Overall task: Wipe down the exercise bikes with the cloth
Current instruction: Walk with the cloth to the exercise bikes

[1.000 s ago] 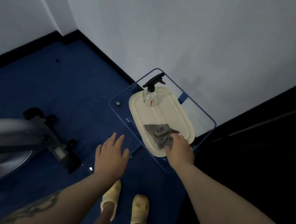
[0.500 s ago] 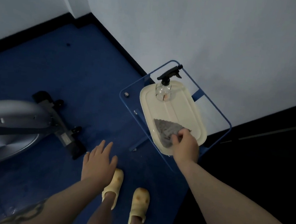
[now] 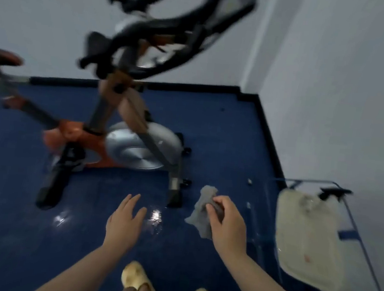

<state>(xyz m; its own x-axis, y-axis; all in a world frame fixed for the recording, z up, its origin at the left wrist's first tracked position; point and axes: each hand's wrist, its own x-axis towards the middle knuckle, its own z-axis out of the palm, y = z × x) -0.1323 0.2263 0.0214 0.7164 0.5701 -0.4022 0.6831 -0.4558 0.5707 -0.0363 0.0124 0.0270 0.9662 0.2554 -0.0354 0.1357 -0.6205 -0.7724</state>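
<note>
An orange and grey exercise bike (image 3: pixel 126 139) stands ahead on the blue floor, its black handlebars (image 3: pixel 169 28) blurred at the top and its saddle (image 3: pixel 0 57) at the left edge. My right hand (image 3: pixel 227 221) is shut on a grey cloth (image 3: pixel 201 209), which hangs in the air to the right of the bike's front foot. My left hand (image 3: pixel 125 221) is open with fingers apart, palm down, holding nothing, just left of the cloth.
A glass side table (image 3: pixel 362 267) stands at the right against the white wall, bearing a cream tray (image 3: pixel 302 257) with a spray bottle (image 3: pixel 329 193). My feet in yellow clogs (image 3: pixel 136 278) are below. A wall corner rises at the back right.
My right hand has lifted the cloth off the tray and carried it left. The view has swung left, so the bike is now ahead and the table at the right.
</note>
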